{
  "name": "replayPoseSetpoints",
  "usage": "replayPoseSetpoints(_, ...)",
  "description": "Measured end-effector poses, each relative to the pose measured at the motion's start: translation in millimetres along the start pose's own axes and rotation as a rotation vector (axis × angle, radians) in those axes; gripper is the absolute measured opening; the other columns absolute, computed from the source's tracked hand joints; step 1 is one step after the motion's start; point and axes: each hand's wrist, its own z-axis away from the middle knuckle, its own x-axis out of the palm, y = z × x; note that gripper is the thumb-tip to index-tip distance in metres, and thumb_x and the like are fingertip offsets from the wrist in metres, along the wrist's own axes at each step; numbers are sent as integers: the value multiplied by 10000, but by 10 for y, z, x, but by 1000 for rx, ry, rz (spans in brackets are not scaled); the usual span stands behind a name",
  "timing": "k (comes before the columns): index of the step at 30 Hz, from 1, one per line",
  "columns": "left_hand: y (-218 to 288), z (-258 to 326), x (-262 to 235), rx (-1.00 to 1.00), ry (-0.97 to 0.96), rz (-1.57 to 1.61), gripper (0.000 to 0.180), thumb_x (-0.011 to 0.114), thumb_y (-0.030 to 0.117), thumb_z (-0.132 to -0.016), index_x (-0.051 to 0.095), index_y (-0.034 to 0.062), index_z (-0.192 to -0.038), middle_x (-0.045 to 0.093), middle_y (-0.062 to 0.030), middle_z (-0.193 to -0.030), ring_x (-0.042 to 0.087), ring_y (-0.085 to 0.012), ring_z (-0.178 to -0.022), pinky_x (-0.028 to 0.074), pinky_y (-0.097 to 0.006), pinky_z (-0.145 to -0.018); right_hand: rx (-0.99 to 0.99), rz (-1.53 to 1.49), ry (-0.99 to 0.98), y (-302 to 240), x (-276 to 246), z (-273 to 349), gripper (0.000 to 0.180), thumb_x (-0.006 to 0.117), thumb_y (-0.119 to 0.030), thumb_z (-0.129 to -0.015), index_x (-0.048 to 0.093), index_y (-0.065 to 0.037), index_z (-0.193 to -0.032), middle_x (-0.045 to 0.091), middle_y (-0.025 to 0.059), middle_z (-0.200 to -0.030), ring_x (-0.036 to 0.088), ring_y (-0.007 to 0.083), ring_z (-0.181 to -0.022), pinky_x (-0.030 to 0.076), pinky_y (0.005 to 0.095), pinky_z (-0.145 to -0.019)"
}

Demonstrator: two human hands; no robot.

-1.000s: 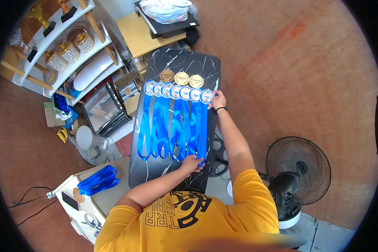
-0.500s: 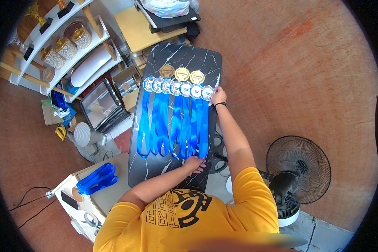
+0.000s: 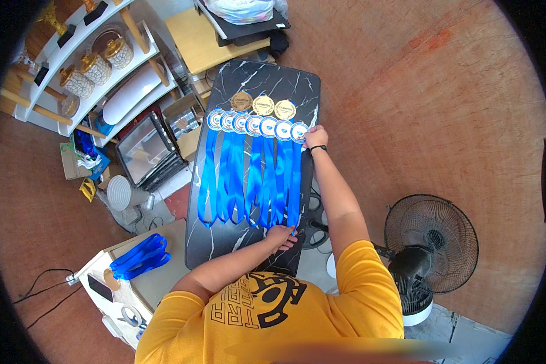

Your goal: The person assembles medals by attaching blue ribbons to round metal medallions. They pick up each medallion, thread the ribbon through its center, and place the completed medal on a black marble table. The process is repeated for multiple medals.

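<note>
A row of several white-and-blue medals [image 3: 253, 126] lies across a black marble-patterned table [image 3: 224, 249], their blue ribbons [image 3: 224, 182] stretched side by side toward me. At the right end, my right hand [image 3: 315, 138] has its fingers closed on the edge of the last medal [image 3: 299, 132]. My left hand [image 3: 280, 238] pinches the near end of that medal's ribbon [image 3: 295, 188], its other fingers loosely extended. Just beyond the row lie a bronze-coloured medal [image 3: 241, 101] and two gold-coloured medals [image 3: 263, 106], partly overlapped by it.
A black fan [image 3: 432, 242] stands to my right. On a side cabinet [image 3: 170, 258] at my left lie bundled blue ribbons [image 3: 141, 257] and a phone [image 3: 100, 288]. Shelves [image 3: 112, 79] with jars and trophies stand at the far left, near a wooden stand [image 3: 194, 45].
The rightmost medal's ribbon looks slightly narrower and straighter between my hands. Both hands stay in almost the same place.
</note>
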Motion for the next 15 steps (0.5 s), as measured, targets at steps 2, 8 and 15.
replayPoseSetpoints(2, -10, 10, -10, -4, -14, 33, 317, 525, 418, -1000, 651, 128, -990, 686, -25, -853, 627, -131, -636, 512, -291, -533, -7, -24, 2, -25, -18, 32, 173, 624, 44, -756, 628, 33, -928, 683, 199, -773, 699, 302, -558, 567, 390, -478)
replayPoseSetpoints(8, -46, 55, -27, 0, -5, 20, 373, 508, 473, -999, 658, 132, -986, 685, -19, -857, 629, -133, -660, 511, -297, -563, 26, 55, -34, -140, -79, 125, 206, 687, -30, -772, 637, 9, -968, 680, 197, -878, 716, 321, -673, 584, 430, -585)
replayPoseSetpoints(15, -77, 52, -57, -8, -5, -12, 469, 489, 558, -984, 676, 131, -1041, 690, -19, -873, 624, -131, -676, 515, -304, -592, -694, 443, 17, -376, 22, 629, 451, 788, -280, -742, 668, -163, -1161, 583, 105, -1224, 536, 335, -1177, 421, 494, -988)
